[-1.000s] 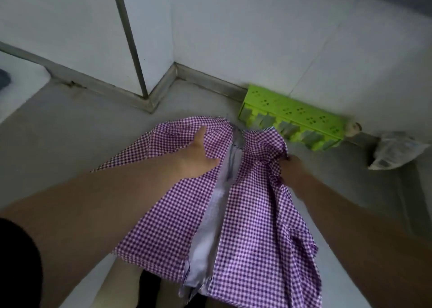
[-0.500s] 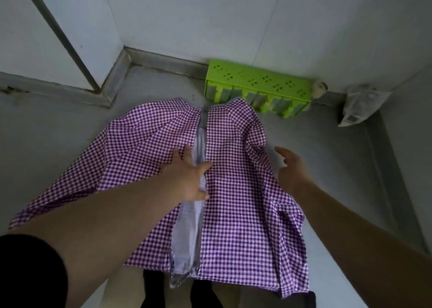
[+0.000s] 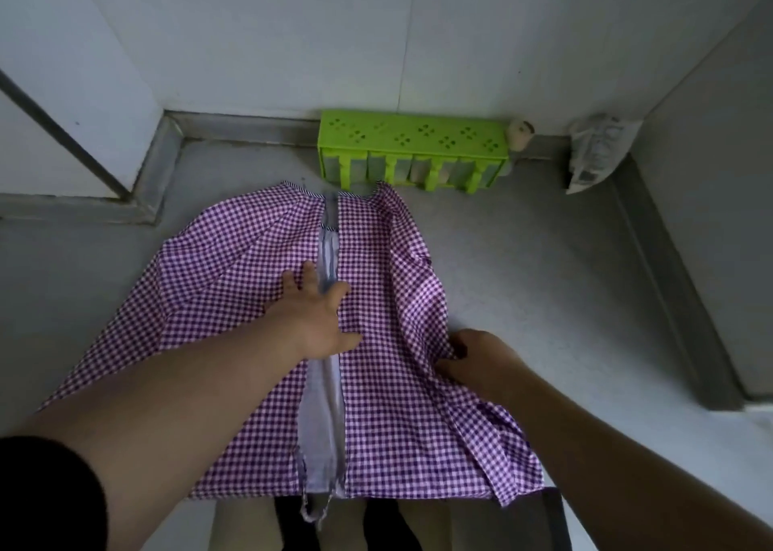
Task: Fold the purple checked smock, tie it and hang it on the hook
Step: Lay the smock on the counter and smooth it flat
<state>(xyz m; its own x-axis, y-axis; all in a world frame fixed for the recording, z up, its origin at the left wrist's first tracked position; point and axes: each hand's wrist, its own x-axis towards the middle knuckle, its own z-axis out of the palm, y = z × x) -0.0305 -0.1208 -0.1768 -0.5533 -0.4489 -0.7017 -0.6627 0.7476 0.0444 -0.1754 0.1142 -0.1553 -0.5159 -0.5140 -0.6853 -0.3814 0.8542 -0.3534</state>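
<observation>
Smock spread flat, folding barely begun; tying and hanging remain.

The purple-and-white checked cotton smock (image 3: 234,299) lies on a grey counter (image 3: 543,282) in a pale-walled corner; left hand (image 3: 316,316) presses it with fingers spread, right hand (image 3: 472,358) pinches its right edge. A lime-green perforated plastic rack (image 3: 414,140) stands behind; no hook shows.

The purple checked smock (image 3: 234,299) lies spread flat on the grey surface, neck end pointing away towards the wall. A pale lining strip runs down the middle between its two checked panels. The right edge is rumpled, and the near hem overhangs the surface's front edge.
</observation>
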